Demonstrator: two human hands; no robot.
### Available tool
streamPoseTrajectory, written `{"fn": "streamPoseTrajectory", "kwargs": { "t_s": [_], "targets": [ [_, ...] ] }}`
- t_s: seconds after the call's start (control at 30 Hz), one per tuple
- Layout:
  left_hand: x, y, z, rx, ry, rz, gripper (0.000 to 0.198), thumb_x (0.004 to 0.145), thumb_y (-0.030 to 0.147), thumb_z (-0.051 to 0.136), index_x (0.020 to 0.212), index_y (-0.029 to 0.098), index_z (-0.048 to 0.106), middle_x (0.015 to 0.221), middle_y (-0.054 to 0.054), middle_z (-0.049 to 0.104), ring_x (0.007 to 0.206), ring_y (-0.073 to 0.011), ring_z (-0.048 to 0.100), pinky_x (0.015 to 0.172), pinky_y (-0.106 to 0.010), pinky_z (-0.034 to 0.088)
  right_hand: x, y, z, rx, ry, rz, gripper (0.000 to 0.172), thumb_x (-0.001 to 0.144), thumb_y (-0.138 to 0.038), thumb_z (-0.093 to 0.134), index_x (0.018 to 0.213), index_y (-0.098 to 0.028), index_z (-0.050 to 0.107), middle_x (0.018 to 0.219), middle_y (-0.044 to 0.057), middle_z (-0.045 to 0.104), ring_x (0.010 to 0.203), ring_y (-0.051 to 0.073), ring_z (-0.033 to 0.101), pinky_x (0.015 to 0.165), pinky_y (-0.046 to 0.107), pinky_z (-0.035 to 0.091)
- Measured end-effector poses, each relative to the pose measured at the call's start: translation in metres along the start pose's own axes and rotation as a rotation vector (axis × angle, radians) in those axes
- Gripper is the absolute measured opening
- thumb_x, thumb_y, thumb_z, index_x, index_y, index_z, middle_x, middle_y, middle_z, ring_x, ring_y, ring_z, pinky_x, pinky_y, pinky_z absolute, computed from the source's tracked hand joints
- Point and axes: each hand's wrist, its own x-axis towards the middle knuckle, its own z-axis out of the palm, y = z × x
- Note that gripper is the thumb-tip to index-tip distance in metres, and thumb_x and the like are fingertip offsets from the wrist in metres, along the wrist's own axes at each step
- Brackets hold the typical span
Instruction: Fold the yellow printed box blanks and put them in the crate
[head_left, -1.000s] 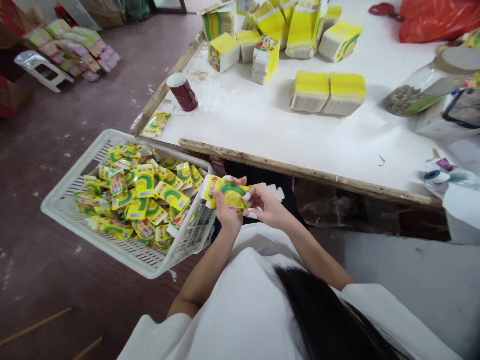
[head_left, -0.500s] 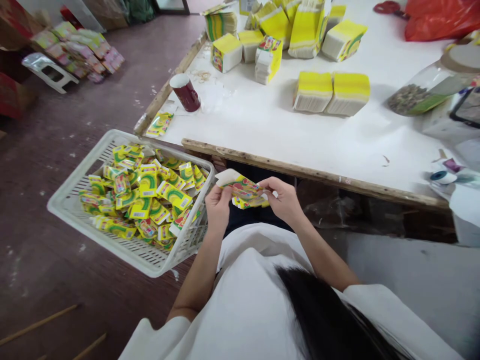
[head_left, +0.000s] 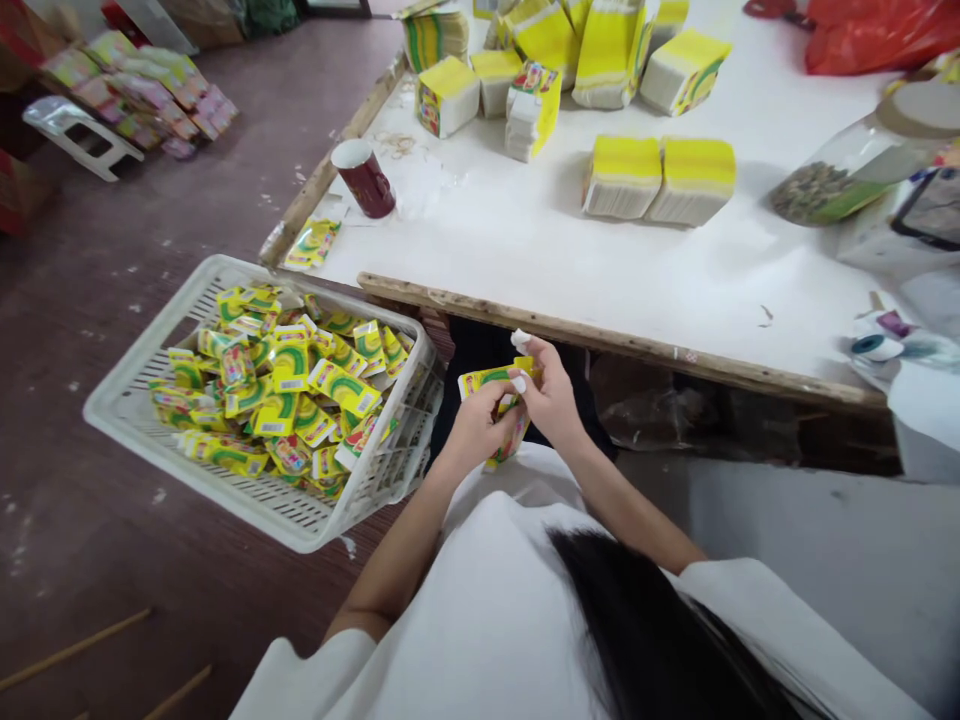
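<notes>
Above my lap, my left hand [head_left: 478, 425] grips a yellow and green printed packet [head_left: 484, 379], its thumb and fingers pressed on it. My right hand [head_left: 551, 393] meets it from the other side, fingers bent round the packet's right edge, with white coverings on some fingertips. Part of the packet hangs below the fingers, and its middle is hidden by them. To the left, a white plastic basket [head_left: 196, 500] holds several similar yellow packets [head_left: 291, 363]. Stacks of yellow-topped cards [head_left: 624, 178] stand on the white table [head_left: 487, 235].
A dark red mug [head_left: 365, 180] and a flat packet [head_left: 312, 243] lie near the table's left corner. The wooden table edge [head_left: 540, 330] runs just beyond my hands. At the right are a clear jar [head_left: 832, 180], a red bag [head_left: 877, 35] and a tape roll [head_left: 876, 347].
Both hands have come closer together. The packet has turned, and now shows a yellow and green face and hangs lower. My left hand has moved right and down.
</notes>
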Motion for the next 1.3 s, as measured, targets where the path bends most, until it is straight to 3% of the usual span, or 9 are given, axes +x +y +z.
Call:
{"fn": "streamPoseTrajectory", "kwargs": {
  "t_s": [0.17,0.3,0.37,0.47,0.57,0.77,0.97,1.13,1.3],
  "targets": [
    [-0.006,-0.022,0.014,-0.467,0.133,-0.179,0.057,0.066,0.037,0.084,0.114,0.022,0.057,0.109,-0.006,0.066,0.095,-0.0182,0.065,0.085,-0.032,0.053,-0.002,0.01,-0.005,0.222,-0.054,0.231,0.036,0.084,-0.046,0.067,0.111,-0.024,0.056,0.102,0.005,0.066,0.086,0.019,0.064,0.079,0.033,0.055],
    [-0.01,-0.023,0.006,-0.661,-0.279,-0.362,0.071,0.059,0.057,0.087,0.112,0.018,0.061,0.098,-0.009,0.069,0.086,-0.0213,0.068,0.079,-0.035,0.055,0.004,0.003,-0.009,0.479,-0.137,0.281,0.037,0.081,-0.054,0.07,0.103,-0.027,0.057,0.09,0.0,0.062,0.073,0.015,0.06,0.065,0.027,0.052],
    [-0.009,-0.019,0.0,-0.558,-0.369,-0.386,0.07,0.06,0.066,0.082,0.105,0.015,0.063,0.084,-0.007,0.067,0.076,-0.0217,0.067,0.072,-0.036,0.055,0.007,0.0,-0.01,0.455,-0.1,0.221,0.045,0.08,-0.058,0.07,0.113,-0.03,0.056,0.102,0.003,0.063,0.087,0.018,0.064,0.076,0.031,0.055],
    [-0.002,-0.013,-0.003,-0.071,0.017,-0.324,0.072,0.06,0.063,0.084,0.11,0.017,0.059,0.091,-0.006,0.067,0.088,-0.0267,0.068,0.079,-0.039,0.055,0.005,-0.001,-0.006,0.344,-0.068,0.142,0.073,0.075,-0.064,0.073,0.133,-0.03,0.047,0.134,0.009,0.057,0.121,0.026,0.058,0.102,0.041,0.05],
    [0.002,-0.007,-0.002,0.361,0.263,-0.225,0.079,0.063,0.051,0.086,0.125,0.017,0.051,0.116,-0.014,0.065,0.113,-0.0348,0.064,0.094,-0.047,0.052,-0.004,0.002,0.003,0.306,-0.181,0.255,0.07,0.079,-0.07,0.066,0.131,-0.025,0.053,0.137,0.012,0.058,0.13,0.031,0.054,0.109,0.048,0.046],
    [-0.004,0.001,-0.006,0.422,0.049,-0.145,0.088,0.072,0.043,0.081,0.141,0.017,0.035,0.13,-0.018,0.06,0.116,-0.0356,0.065,0.093,-0.047,0.054,-0.008,-0.002,0.009,0.634,-0.224,0.612,0.06,0.079,-0.078,0.056,0.104,-0.025,0.067,0.109,0.009,0.073,0.117,0.03,0.064,0.096,0.043,0.056],
    [-0.009,-0.001,-0.005,0.431,-0.019,-0.135,0.09,0.072,0.038,0.078,0.146,0.02,0.029,0.128,-0.015,0.063,0.111,-0.0336,0.068,0.09,-0.044,0.054,0.005,-0.016,-0.006,0.792,-0.38,0.741,0.046,0.064,-0.041,0.082,0.107,-0.027,0.072,0.111,0.004,0.076,0.111,0.028,0.069,0.099,0.039,0.055],
    [-0.009,-0.006,-0.004,0.375,-0.007,-0.007,0.067,0.073,0.03,0.074,0.131,0.024,0.041,0.127,-0.011,0.061,0.108,-0.0301,0.066,0.086,-0.041,0.054,0.004,-0.012,-0.007,0.702,-0.471,0.649,0.054,0.072,-0.052,0.077,0.119,-0.024,0.072,0.112,0.008,0.076,0.106,0.029,0.07,0.098,0.046,0.057],
    [-0.005,-0.003,-0.009,0.295,-0.074,-0.062,0.07,0.071,0.024,0.072,0.132,0.025,0.037,0.109,-0.008,0.065,0.093,-0.0276,0.068,0.079,-0.039,0.054,-0.001,-0.007,-0.009,0.327,-0.457,0.286,0.056,0.087,-0.056,0.061,0.133,-0.025,0.065,0.121,0.007,0.073,0.115,0.029,0.066,0.107,0.052,0.05]
  ]
}}
